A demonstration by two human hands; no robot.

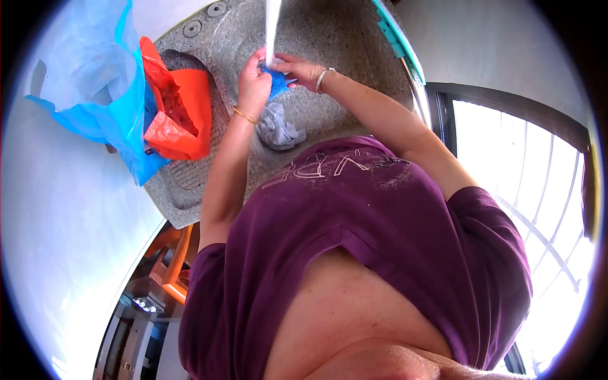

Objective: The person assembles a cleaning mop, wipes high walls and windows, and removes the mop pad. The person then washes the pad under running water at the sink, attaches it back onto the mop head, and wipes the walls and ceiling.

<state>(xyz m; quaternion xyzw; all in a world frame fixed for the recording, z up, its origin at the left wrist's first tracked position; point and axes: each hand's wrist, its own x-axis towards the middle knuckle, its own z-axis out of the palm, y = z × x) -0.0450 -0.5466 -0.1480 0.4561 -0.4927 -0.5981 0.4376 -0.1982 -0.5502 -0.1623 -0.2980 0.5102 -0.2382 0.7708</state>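
My left hand [253, 83] is closed on one side of a small, rough-textured blue cloth [277, 83], directly below a white tap spout [272, 25]. On the other side, the fingers of my right hand [305, 73] are bent around the same cloth. Part of it is hidden by my fingers, so its exact kind is hard to make out. A wet-looking, crumpled grey cloth [278, 126] lies in the stone sink [342, 38], just nearer to me than my hands.
Left of the sink basin, on the ribbed draining side [190, 172], stand a blue plastic bag [114, 120] and a red plastic bag [196, 104], both open at the top. A teal-edged panel [399, 38] borders the sink on the right. A barred window [525, 171] is further right.
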